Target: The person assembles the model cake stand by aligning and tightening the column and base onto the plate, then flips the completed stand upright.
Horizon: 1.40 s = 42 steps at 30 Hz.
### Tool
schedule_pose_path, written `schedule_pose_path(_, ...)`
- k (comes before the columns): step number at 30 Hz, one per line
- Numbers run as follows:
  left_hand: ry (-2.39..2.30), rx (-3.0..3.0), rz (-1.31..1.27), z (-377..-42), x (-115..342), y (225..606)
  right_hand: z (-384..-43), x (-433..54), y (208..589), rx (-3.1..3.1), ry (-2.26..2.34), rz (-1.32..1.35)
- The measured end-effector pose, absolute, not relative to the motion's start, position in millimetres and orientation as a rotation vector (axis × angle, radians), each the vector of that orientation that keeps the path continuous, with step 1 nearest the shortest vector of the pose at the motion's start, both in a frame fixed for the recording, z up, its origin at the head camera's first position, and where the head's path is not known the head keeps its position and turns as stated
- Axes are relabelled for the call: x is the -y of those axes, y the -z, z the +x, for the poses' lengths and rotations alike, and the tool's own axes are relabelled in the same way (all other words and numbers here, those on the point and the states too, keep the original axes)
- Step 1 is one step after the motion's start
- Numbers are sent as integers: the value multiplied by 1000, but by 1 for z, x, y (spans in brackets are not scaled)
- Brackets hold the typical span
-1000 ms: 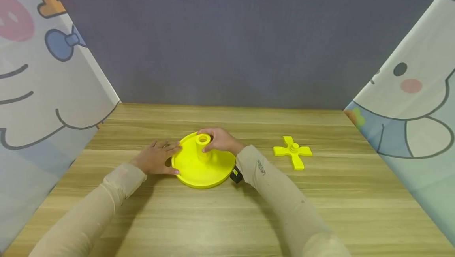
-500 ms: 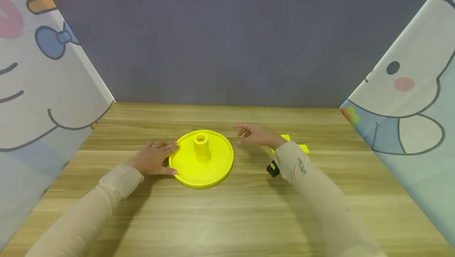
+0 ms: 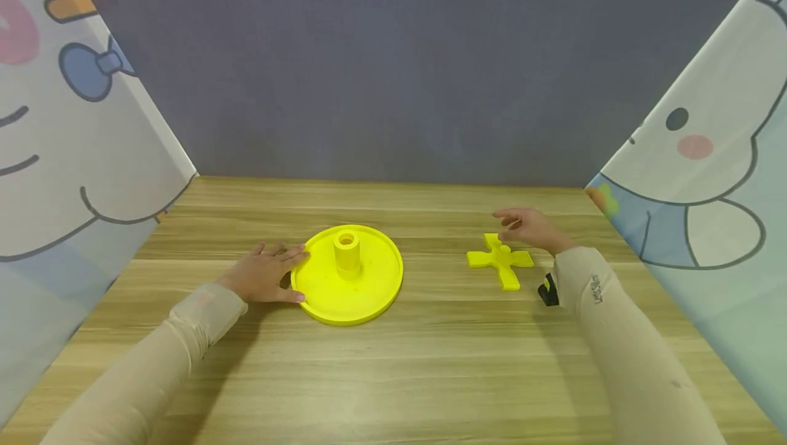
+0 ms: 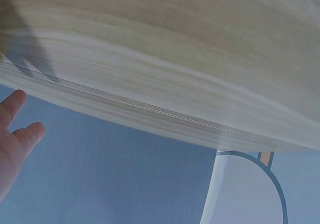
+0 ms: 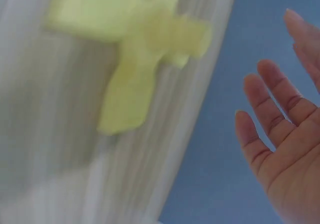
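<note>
A round yellow tray-like base (image 3: pixel 375 288) lies on the table, with a hollow yellow post (image 3: pixel 348 259) standing upright at its middle. My left hand (image 3: pixel 261 274) rests at the base's left rim, fingers spread and straight. To the right lies a flat yellow four-armed cross (image 3: pixel 505 266) with a short round peg at its centre. Above the cross's far right side hovers my right hand (image 3: pixel 530 226), holding nothing. The right wrist view shows that hand's fingers (image 5: pixel 280 103) loosely extended beside the blurred cross (image 5: pixel 130 83). Only a few fingertips of my left hand (image 4: pixel 12 139) appear in the left wrist view.
The wood-grain table (image 3: pixel 393 376) ends at a dark grey back panel (image 3: pixel 393 76). Cartoon-printed panels stand at the left (image 3: pixel 80 144) and right (image 3: pixel 713 178). A small black wrist-worn piece (image 3: pixel 548 290) hangs under the right sleeve.
My right hand has let go of the post and moved right to over the cross. My left hand stays at the base's rim.
</note>
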<state>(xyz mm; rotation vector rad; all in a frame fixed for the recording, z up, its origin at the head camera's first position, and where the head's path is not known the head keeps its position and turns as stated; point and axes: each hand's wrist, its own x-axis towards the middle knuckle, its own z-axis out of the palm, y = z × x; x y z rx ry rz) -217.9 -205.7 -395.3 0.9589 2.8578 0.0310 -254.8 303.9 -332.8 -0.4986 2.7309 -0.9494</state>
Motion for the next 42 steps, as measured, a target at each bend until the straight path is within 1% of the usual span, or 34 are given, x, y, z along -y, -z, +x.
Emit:
schedule_pose_path(6, -42, -2876, 971, -217, 206, 393, -250, -329, 344, -2764, 858, -521)
schedule_pose_path(15, -34, -2856, 936, -215, 205, 389, -245, -342, 355, -2708, 799, -471)
schedule_pose_path(21, -39, -2852, 929, -216, 206, 391, -244, -343, 364, -2704, 818, -475)
schedule_pose_path(28, -48, -2855, 922, -217, 204, 394, -246, -348, 378, -2718, 742, -371)
schedule_pose_path(31, -45, -2855, 918, -217, 204, 394, -248, -349, 383, -2715, 750, -368)
schedule_pose_path(42, -1, -2846, 886, -216, 203, 392, -251, -350, 388, -2712, 752, -374)
